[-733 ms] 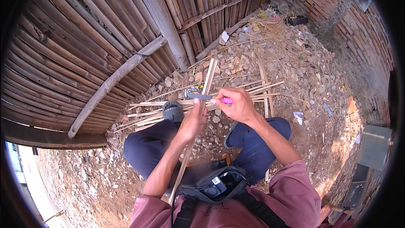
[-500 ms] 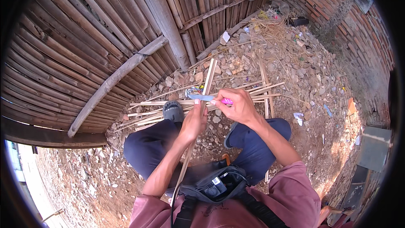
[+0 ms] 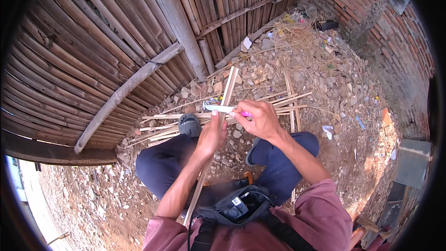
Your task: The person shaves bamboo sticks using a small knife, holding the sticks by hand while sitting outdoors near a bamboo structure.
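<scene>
Pale wooden strip (image 3: 229,86) slants from beside your waist bag (image 3: 216,213) out over rubble (image 3: 330,83); your left grip (image 3: 211,137) wraps it, presumably for steadiness. Right grip (image 3: 261,118) clasps the pink-handled knife (image 3: 223,109) crosswise (blade contact unclear).

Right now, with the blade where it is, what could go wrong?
The knife in the right hand lies across the pale wood, close by the thumb of the left hand; a slip might cut that thumb.

The wood's lower part runs back past the waist pouch, so it could snag there or on the shirt.

The pouch gapes open below the work; shavings may drop in.
</scene>
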`<action>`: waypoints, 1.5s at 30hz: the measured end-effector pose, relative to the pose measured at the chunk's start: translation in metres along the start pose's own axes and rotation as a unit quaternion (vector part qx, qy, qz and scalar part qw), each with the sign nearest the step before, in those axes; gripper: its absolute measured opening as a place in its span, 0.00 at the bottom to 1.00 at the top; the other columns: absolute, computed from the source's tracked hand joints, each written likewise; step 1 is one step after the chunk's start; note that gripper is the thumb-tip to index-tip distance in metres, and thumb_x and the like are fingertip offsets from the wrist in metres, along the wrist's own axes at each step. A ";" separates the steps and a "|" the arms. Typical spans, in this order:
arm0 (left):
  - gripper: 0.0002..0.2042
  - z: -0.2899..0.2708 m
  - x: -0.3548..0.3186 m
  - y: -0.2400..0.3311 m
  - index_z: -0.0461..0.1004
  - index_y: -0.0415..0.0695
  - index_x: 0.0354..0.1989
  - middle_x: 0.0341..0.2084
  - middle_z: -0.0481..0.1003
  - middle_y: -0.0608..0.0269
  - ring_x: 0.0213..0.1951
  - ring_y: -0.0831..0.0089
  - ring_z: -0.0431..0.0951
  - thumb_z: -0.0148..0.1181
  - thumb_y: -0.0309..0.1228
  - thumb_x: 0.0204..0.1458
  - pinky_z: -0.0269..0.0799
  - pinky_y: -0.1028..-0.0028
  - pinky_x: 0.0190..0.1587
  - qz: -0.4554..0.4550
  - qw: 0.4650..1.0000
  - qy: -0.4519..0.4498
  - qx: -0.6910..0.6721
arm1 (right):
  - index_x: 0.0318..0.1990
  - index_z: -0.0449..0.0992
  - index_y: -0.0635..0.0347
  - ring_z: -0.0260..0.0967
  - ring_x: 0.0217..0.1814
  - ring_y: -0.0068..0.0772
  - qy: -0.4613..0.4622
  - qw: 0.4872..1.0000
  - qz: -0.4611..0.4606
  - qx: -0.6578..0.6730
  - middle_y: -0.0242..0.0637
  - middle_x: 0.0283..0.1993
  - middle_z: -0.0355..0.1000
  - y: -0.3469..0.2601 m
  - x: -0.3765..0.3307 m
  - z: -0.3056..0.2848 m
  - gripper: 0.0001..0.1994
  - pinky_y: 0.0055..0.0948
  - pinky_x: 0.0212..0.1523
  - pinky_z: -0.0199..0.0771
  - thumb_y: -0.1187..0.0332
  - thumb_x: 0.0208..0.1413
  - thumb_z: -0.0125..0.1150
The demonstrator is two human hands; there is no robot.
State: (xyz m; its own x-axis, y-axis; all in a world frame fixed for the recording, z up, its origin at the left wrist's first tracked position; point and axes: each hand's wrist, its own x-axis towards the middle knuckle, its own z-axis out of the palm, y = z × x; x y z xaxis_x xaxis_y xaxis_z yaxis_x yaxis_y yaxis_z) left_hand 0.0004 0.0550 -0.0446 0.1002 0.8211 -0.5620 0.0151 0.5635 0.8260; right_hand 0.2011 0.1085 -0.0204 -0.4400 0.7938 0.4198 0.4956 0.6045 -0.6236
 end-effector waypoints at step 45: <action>0.28 0.000 -0.004 -0.009 0.71 0.38 0.38 0.22 0.69 0.60 0.28 0.66 0.69 0.39 0.52 0.76 0.66 0.62 0.34 0.191 0.965 0.065 0.167 | 0.30 0.79 0.63 0.77 0.27 0.41 0.039 0.997 -0.039 0.059 0.39 0.28 0.78 0.012 0.013 0.001 0.09 0.37 0.29 0.72 0.70 0.56 0.75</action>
State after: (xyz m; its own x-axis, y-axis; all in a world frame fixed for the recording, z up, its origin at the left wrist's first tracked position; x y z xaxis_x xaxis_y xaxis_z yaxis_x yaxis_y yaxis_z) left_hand -0.0002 0.0472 -0.0496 0.0368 0.9798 -0.1965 0.3231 0.1744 0.9302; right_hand 0.2005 0.1257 -0.0237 -0.4120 0.7499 0.5175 0.3679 0.6566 -0.6584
